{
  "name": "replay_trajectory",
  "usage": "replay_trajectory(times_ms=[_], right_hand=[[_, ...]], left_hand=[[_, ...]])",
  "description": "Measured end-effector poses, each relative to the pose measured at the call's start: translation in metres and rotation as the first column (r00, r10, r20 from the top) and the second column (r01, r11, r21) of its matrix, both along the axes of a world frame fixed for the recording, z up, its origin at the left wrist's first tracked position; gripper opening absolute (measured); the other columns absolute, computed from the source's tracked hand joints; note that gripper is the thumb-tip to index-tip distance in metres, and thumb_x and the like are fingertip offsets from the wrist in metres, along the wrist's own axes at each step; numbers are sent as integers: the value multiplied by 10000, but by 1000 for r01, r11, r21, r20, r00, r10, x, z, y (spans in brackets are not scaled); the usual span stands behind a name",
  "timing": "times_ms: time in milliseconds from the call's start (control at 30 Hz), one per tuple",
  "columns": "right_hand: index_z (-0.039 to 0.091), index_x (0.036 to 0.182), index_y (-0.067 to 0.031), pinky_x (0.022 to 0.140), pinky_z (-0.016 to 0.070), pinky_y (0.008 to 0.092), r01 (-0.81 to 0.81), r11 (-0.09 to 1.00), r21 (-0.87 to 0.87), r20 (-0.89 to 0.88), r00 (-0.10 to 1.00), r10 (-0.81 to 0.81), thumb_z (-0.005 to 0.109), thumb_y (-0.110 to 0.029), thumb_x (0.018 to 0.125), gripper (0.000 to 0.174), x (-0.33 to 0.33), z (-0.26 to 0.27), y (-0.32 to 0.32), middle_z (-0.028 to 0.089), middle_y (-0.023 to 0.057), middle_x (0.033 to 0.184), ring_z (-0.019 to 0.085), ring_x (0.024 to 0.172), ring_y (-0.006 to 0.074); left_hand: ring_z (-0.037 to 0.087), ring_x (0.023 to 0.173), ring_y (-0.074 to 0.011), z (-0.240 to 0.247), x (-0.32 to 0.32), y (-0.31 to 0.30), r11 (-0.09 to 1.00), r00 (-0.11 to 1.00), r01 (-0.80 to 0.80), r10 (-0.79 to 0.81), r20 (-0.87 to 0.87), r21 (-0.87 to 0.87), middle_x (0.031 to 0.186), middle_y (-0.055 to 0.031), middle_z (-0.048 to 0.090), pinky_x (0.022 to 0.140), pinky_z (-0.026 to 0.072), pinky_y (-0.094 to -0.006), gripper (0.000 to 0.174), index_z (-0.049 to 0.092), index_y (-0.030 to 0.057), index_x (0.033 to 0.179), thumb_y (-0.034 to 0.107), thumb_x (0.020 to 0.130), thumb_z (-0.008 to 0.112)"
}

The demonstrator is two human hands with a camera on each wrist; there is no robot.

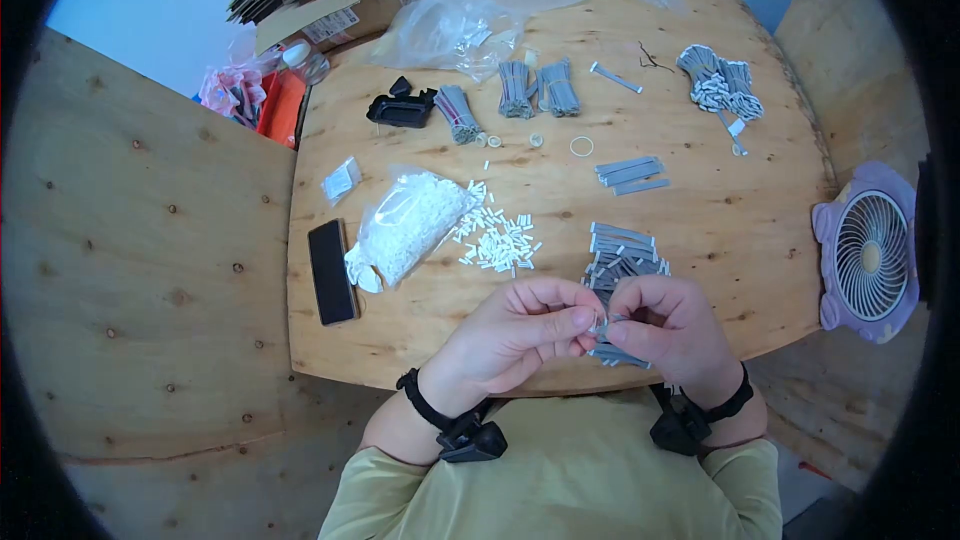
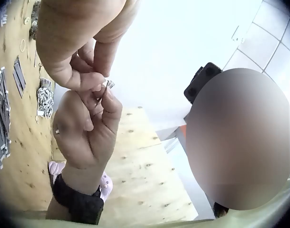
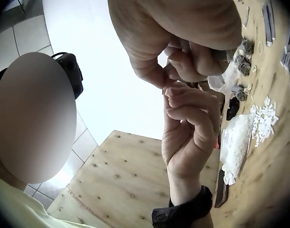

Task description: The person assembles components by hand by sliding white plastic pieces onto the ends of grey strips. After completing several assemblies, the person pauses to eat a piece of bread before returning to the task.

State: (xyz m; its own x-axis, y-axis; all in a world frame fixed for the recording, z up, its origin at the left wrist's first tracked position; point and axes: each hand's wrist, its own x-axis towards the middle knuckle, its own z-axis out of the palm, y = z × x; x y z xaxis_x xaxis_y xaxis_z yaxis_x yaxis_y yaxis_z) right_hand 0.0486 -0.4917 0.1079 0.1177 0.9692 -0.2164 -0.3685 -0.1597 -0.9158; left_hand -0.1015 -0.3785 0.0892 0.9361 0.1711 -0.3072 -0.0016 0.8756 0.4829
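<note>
Both hands meet at their fingertips over a pile of short grey ribbon cables (image 1: pixel 625 258) with white ends. My left hand (image 1: pixel 520 332) pinches a small white connector (image 2: pixel 105 81) between thumb and fingers. Close against it, my right hand (image 1: pixel 672 328) pinches a grey ribbon cable (image 2: pixel 111 84), whose striped end shows in the left wrist view. Most of the cable is hidden by the fingers. Left of the pile lie many loose white connectors (image 1: pixel 503 242), spilling beside a clear plastic bag (image 1: pixel 408 225) full of more.
A phone (image 1: pixel 332 271) lies at the table's left edge, and a purple fan (image 1: pixel 870 253) stands at the right. Toward the back are cable bundles (image 1: pixel 558 88), a black case (image 1: pixel 402 109), several separate cables (image 1: pixel 632 174) and a cardboard box (image 1: pixel 340 8).
</note>
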Motion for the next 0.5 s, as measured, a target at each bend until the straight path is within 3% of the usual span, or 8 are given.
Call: replay_trajectory(times_ms=[500], right_hand=[[535,758,-15,522,358,159,-13,1000,-20,8,1000,14,583,-58,773,66,1,-2,-2,501,-40,689,431,616,2]], left_hand=[[559,690,-85,5,0,-2,999,999,-7,9,-35,44,815,-46,599,622,463,-187,151,580,3,937,73,804,562]])
